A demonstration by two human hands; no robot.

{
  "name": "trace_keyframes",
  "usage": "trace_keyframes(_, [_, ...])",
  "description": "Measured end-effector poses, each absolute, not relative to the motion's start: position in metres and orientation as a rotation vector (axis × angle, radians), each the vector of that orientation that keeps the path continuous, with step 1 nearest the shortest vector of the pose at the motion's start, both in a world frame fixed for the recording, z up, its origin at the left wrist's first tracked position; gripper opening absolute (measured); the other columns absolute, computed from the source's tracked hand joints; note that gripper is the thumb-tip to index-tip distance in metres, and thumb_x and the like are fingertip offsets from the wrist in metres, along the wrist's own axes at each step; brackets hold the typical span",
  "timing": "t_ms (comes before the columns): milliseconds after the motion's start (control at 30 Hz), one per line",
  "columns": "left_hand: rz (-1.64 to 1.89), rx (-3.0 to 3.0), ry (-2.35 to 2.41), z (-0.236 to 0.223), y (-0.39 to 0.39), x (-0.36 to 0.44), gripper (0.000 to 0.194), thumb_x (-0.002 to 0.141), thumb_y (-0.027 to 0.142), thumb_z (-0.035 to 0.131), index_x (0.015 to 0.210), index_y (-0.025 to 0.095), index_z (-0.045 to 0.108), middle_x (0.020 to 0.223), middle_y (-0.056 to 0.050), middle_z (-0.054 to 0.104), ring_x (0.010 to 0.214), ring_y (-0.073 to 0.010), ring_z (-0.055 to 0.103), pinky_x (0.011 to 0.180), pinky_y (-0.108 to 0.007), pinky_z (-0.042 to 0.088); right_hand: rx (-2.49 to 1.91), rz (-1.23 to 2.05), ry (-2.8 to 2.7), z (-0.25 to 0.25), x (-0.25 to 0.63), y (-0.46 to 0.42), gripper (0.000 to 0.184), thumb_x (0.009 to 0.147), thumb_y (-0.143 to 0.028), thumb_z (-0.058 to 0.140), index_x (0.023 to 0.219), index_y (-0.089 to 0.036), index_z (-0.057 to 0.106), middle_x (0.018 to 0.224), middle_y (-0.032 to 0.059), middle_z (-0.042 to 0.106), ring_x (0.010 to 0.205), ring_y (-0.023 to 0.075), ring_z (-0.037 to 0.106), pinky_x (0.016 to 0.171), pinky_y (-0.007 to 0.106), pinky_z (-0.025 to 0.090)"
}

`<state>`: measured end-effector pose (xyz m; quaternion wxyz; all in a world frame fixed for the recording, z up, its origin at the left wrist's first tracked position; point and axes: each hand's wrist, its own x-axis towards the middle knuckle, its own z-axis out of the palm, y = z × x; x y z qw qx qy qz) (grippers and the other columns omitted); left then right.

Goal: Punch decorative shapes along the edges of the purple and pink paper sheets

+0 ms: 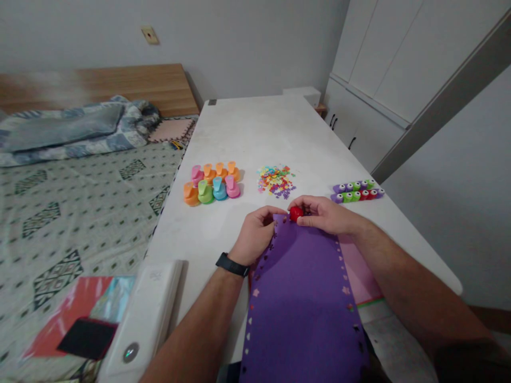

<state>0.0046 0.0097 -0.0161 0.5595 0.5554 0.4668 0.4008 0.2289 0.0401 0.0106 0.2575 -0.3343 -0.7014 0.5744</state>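
A long purple sheet (301, 298) stretches from the table toward my body, with small shaped holes along its left, right and top edges. My left hand (255, 235) pinches its far left corner between thumb and fingers. At the far edge, my right hand (327, 215) is closed round a small red craft punch (296, 214), which sits against the sheet. Whether the paper lies inside the punch's slot is hidden. Under the purple sheet, a pink sheet (361, 271) shows on the right. Beyond my hands lies a pile of colourful paper cutouts (276, 181).
Several larger craft punches (211, 183) stand in two rows at the left on the white table (255, 127). Small punches with eye-like dots (357, 191) line the right side. A white device (143, 319) lies at the near left, beside a bed (91, 213).
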Motion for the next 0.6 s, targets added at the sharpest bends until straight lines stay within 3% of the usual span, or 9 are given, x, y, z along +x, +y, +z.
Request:
trace_keyframes(367, [0.955,1.292,1.082,-0.006,0.006,0.008,0.024,0.081,0.037,0.073,0.096,0.019,0.07,0.083,-0.001,0.071,0.07,-0.011,0.061,0.066,-0.022,0.048,-0.972,1.512,-1.915,0.015,0.236,0.04,0.029,0.088,-0.031,0.07,0.113,-0.019,0.063,0.101,0.0039,0.064,0.092,0.0173,0.058,0.084,0.033,0.047])
trace_keyframes(600, [0.944,1.247,1.077,-0.006,0.006,0.009,0.026,0.079,0.038,0.074,0.095,0.018,0.069,0.083,-0.001,0.07,0.07,-0.0116,0.061,0.065,-0.023,0.049,-0.943,1.428,-2.019,0.013,0.237,0.041,0.035,0.09,-0.034,0.068,0.122,-0.021,0.062,0.111,0.0053,0.066,0.099,0.0192,0.06,0.093,0.036,0.047])
